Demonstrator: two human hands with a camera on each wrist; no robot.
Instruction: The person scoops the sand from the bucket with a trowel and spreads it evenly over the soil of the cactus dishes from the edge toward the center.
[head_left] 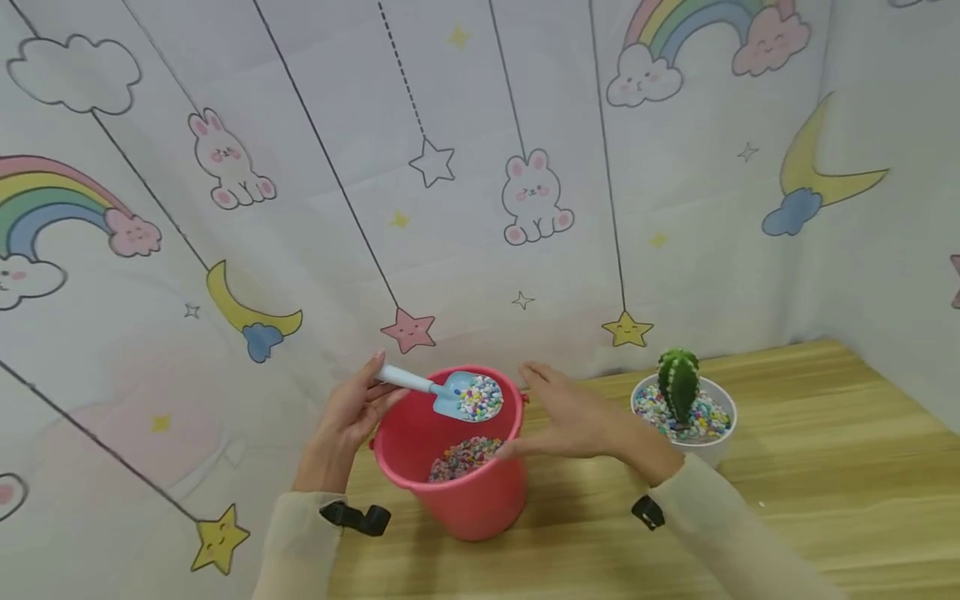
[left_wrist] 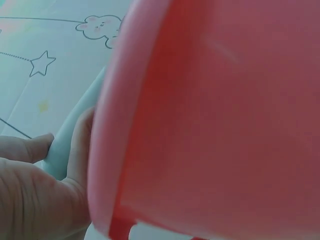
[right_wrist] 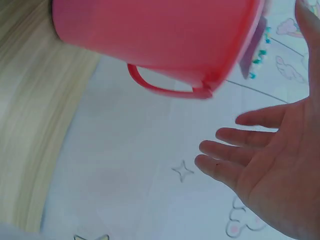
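My left hand grips the pale handle of a light blue toy shovel at the left rim of a red bucket. Small multicoloured pebbles fill the shovel's blade, which is over the bucket's mouth. More pebbles lie at the bottom inside the bucket. In the left wrist view the bucket wall hides most of the shovel, and thumb and fingers hold its handle. On the bucket's right side my right hand is spread with nothing in it; the right wrist view shows its fingers extended near the bucket's hanging handle.
To the right stands a white pot holding a green cactus in multicoloured pebbles. Bucket and pot stand on a wood-grain table. A pale cloth wall with printed rabbits, stars and moons rises behind the table and along the left.
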